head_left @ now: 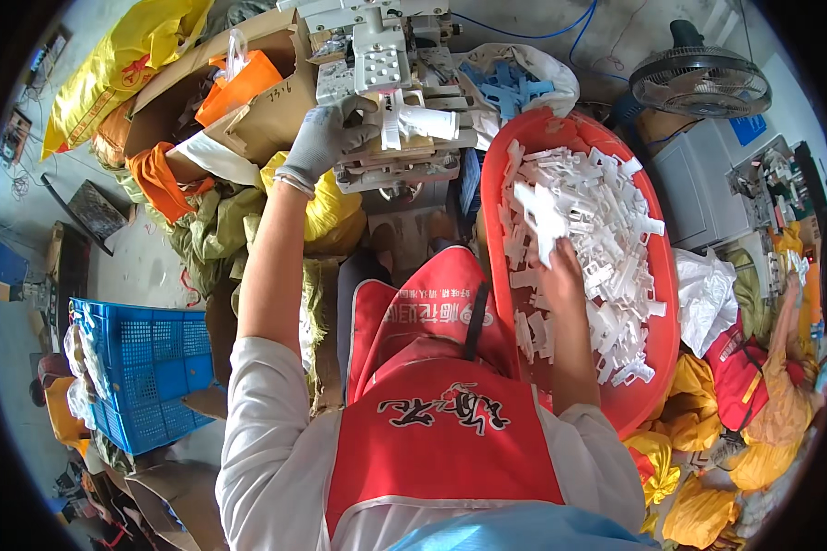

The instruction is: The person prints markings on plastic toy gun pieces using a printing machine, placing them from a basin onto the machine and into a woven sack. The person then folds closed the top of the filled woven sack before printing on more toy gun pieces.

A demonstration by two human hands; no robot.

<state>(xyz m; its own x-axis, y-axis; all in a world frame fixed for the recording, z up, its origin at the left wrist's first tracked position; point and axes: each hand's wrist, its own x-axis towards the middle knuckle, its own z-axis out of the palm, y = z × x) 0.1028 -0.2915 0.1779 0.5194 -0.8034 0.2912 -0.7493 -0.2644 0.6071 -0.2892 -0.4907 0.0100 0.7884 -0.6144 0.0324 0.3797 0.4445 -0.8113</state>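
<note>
Your right hand [563, 274] grips a white pistol-shaped part [540, 211] over the red tub [668, 321] holding similar parts [616, 243]; your gloved left hand [318, 140] half-curls at the machine [379, 71], its hold impossible to tell.

Smooth plastic pieces [540, 213], glossy plastic tub [498, 207], matt cloth glove [312, 145]

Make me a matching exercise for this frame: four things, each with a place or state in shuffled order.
1. Left hand
2. Right hand
3. Red tub
4. Blue crate

A. Gripping a white pistol-shaped piece
B. Perforated sides, left of the person
C. Grey-gloved, at the machine
D. Contains many white pieces

Pairs: 1-C, 2-A, 3-D, 4-B
</note>
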